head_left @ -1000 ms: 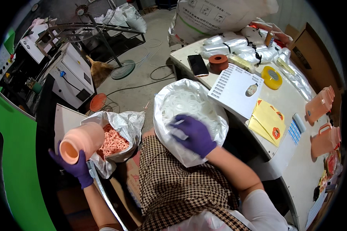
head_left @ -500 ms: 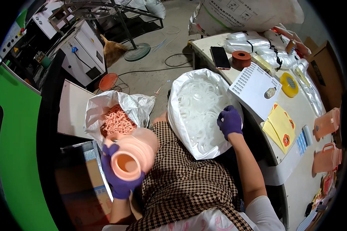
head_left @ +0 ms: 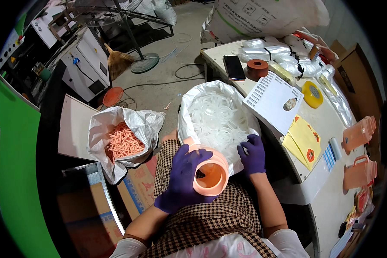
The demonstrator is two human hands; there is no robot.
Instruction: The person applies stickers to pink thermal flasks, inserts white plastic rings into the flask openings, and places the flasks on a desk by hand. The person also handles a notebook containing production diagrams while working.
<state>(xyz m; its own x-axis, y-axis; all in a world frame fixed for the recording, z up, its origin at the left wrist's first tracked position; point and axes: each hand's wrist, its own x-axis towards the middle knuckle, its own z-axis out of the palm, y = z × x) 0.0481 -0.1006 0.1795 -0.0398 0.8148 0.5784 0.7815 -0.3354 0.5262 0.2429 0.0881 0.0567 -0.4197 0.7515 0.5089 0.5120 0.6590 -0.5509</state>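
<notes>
My left hand (head_left: pixel 178 178), in a purple glove, is wrapped round a pink plastic jug (head_left: pixel 221 162) above my lap. The jug's wide round mouth is turned up toward me. My right hand (head_left: pixel 253 157), gloved in purple too, is at the right rim of a white sack (head_left: pixel 183 116), fingers curled together. Whether a small thing sits between those fingertips cannot be made out. Inside the sack lie many clear plastic rings (head_left: pixel 215 112). The jug covers part of the sack's near edge.
To the left stands a white bag (head_left: pixel 99 124) of small pink plastic pieces (head_left: pixel 124 144). The table (head_left: pixel 322 129) at right carries a phone (head_left: pixel 233 67), brown tape (head_left: pixel 257 69), yellow tape (head_left: pixel 311 94), papers (head_left: pixel 274 102) and two pink jugs (head_left: pixel 360 174). Cardboard (head_left: pixel 137 185) lies below left.
My left hand has brought the jug rightward from beside the pink pieces to the ring sack's near edge. My right hand has drawn back slightly from the rings toward me, closer to the jug.
</notes>
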